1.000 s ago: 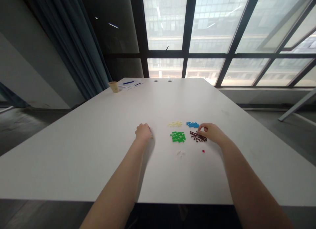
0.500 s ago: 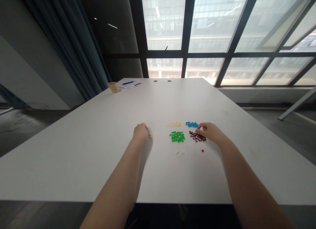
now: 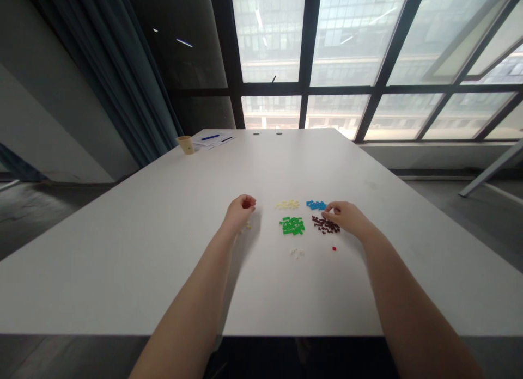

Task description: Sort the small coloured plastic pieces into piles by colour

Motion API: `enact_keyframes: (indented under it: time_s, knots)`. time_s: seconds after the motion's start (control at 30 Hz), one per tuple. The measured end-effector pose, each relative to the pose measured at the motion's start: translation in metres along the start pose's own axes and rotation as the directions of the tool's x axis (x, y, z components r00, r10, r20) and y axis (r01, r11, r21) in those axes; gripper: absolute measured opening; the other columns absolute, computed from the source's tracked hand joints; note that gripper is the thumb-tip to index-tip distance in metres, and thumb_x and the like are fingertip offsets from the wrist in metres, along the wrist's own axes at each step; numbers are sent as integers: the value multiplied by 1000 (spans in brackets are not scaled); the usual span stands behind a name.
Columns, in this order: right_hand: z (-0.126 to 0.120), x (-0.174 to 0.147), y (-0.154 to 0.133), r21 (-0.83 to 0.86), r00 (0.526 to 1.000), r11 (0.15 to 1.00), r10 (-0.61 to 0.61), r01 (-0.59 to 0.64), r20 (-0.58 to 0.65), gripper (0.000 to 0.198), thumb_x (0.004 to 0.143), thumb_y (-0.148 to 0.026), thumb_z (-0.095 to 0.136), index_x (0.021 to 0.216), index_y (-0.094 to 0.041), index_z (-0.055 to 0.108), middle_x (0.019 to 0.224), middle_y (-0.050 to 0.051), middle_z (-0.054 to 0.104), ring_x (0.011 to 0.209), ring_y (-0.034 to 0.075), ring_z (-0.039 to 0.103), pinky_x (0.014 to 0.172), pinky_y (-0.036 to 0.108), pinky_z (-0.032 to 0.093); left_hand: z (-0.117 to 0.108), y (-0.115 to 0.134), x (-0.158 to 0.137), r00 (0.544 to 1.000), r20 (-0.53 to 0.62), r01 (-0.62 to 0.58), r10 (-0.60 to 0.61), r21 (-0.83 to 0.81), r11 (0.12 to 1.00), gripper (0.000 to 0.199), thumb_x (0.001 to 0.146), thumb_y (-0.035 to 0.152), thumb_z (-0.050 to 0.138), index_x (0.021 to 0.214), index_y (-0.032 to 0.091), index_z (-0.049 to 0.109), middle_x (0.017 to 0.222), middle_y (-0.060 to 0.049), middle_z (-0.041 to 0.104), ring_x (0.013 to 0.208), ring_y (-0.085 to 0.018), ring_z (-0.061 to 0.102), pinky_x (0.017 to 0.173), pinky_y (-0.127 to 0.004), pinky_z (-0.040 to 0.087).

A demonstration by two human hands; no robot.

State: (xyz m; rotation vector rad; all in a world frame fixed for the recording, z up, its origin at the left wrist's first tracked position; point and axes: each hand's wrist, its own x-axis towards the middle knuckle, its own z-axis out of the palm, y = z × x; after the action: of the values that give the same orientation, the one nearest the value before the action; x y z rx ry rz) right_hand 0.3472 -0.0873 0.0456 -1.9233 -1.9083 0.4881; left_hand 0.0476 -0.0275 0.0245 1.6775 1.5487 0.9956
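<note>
Head view: left fingers (image 3: 247, 197) and right fingers (image 3: 330, 206) curl, grips unclear; cup mark (image 3: 188, 147) unreadable.

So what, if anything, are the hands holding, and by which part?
Cannot tell: the left hand is curled, the right hand near the brown pieces; no held piece shows clearly.

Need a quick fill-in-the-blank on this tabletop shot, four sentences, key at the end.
1. The right hand is close to both the blue pieces and the pile coloured ____.
2. Between the pale yellow pieces and the white pieces lies a pile coloured ____.
3. The lone piece to the right of the white pieces is coloured ____.
4. Near the far left corner of the table, beside the papers, stands a ____.

Missing words: dark brown; green; red; cup.
</note>
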Motion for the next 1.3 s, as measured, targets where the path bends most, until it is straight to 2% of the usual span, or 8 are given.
enact_keyframes:
  time_s: [0.1, 0.2, 0.4, 0.53, 0.67, 1.13, 1.23, 1.3]
  knots:
    - [4, 0, -4, -15, 1000, 1000, -16, 16, -10, 29, 72, -44, 49, 74, -19, 64, 55, -2, 47, 49, 10, 38, 47, 23, 24, 11, 14, -8, 994, 111, 62, -14, -446, 893, 22, 57, 20, 64, 76, 15, 55, 85, -3, 61, 73, -11, 56, 75, -28, 45]
    - [12, 0, -15, 6, 997, 998, -67, 68, -44, 26, 73, -40, 49, 75, -19, 64, 59, -1, 49, 53, 11, 42, 51, 23, 29, 24, 25, -18, 977, 208, 183, -50, -690, 700, 26, 52, 15, 69, 74, 15, 54, 85, -1, 60, 76, -9, 57, 82, -28, 45]
    - [34, -9, -45, 135, 889, 894, -388, 428, -244, 19, 77, -29, 51, 88, -20, 64, 69, 0, 52, 58, 11, 45, 61, 24, 37, 43, 36, -29, 891, 439, 448, -113, -815, 368, 24, 62, 0, 63, 79, 14, 54, 82, -1, 59, 76, -6, 58, 82, -22, 47]
    - [44, -13, -56, 181, 818, 814, -489, 553, -302, 21, 78, -24, 52, 96, -24, 64, 77, 2, 55, 68, 12, 49, 65, 25, 39, 49, 39, -34, 800, 590, 597, -111, -763, 249, 19, 69, -1, 59, 81, 13, 54, 78, -2, 58, 72, -6, 59, 71, -16, 48]
    - [48, -13, -57, 205, 808, 797, -492, 568, -325, 20, 78, -23, 52, 93, -24, 66, 76, 2, 57, 72, 13, 51, 66, 26, 40, 51, 40, -39, 746, 664, 649, -45, -711, 269, 13, 73, 1, 57, 80, 12, 55, 75, -2, 57, 67, -5, 58, 65, -14, 48]
    - [50, -12, -58, 207, 828, 820, -459, 534, -320, 17, 79, -23, 50, 83, -21, 67, 71, 2, 57, 68, 13, 51, 65, 25, 40, 52, 46, -44, 744, 665, 651, -64, -701, 291, 11, 71, 2, 59, 75, 11, 56, 72, -2, 58, 65, -5, 58, 65, -14, 46]
    - [44, -10, -53, 186, 835, 837, -439, 514, -333, 18, 80, -25, 50, 82, -20, 67, 72, 3, 57, 66, 12, 50, 64, 25, 40, 48, 45, -39, 781, 617, 598, -99, -692, 404, 12, 69, 6, 63, 76, 12, 56, 72, -1, 58, 65, -6, 57, 69, -18, 46]
    - [34, -6, -44, 146, 849, 878, -381, 457, -367, 20, 80, -28, 49, 82, -20, 68, 72, 3, 57, 64, 12, 50, 63, 24, 39, 38, 42, -32, 858, 492, 469, -146, -636, 612, 11, 69, 14, 63, 78, 14, 56, 74, -1, 58, 65, -7, 56, 68, -21, 45]
